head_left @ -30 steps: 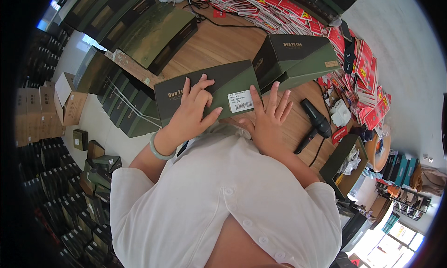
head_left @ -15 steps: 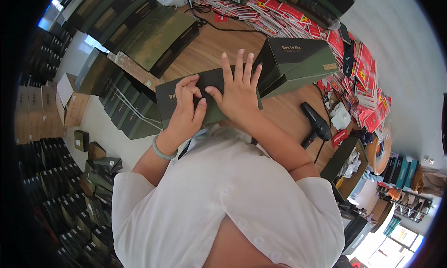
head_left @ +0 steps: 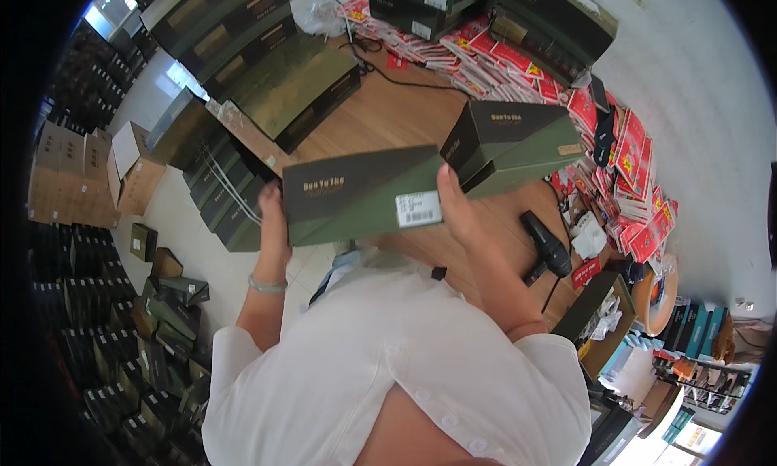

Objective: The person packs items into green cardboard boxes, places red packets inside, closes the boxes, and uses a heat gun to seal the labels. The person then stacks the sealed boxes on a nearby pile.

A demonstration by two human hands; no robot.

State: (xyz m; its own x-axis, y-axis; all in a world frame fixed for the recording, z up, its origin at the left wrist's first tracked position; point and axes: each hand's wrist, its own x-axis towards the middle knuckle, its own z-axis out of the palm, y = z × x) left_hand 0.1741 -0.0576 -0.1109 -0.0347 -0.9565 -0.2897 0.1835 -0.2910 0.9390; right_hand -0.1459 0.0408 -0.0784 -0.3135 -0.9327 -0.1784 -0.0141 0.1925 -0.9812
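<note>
Between my two hands is a long dark green and brown shoebox, tilted so its long side faces me. A white barcode label sits near that side's right end. My left hand grips the left end, and my right hand is closed on the right end, its thumb near the top corner. Most of the fingers are hidden behind the box. Just beyond my right hand, a second green box stands on the wooden table.
A black hair dryer lies at the table's right. Red printed packets are heaped along the far and right edges. Stacked green boxes stand at the left. Cartons and many scattered boxes cover the floor at left.
My hands have gone from resting on the box's top to gripping its two ends. The box is now lifted and tilted, with its labelled side in view.
</note>
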